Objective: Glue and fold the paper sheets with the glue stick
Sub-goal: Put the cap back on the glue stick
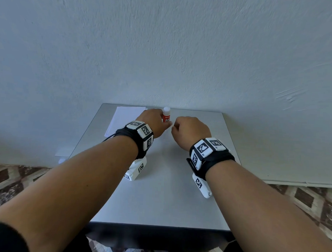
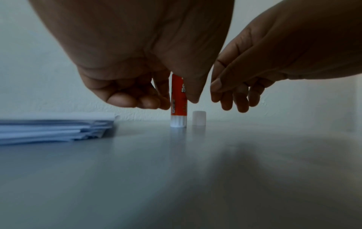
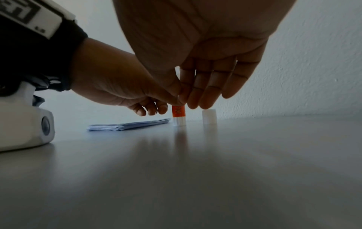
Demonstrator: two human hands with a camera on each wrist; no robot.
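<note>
Curled fingers (image 2: 149, 100) and thumb of left hand (image 1: 154, 121) pinching glue stick (image 1: 166, 116); right hand (image 1: 189, 130) loosely curled, holding nothing, just beside at 3 o'clock. Grey table (image 1: 178, 182) beneath. Paper sheets (image 1: 124, 118) stacked flat at 9 o'clock of stick. Stick upright, long axis vertical, white end up, near far edge. Small white cap (image 2: 199, 118) standing at its 3 o'clock.
</note>
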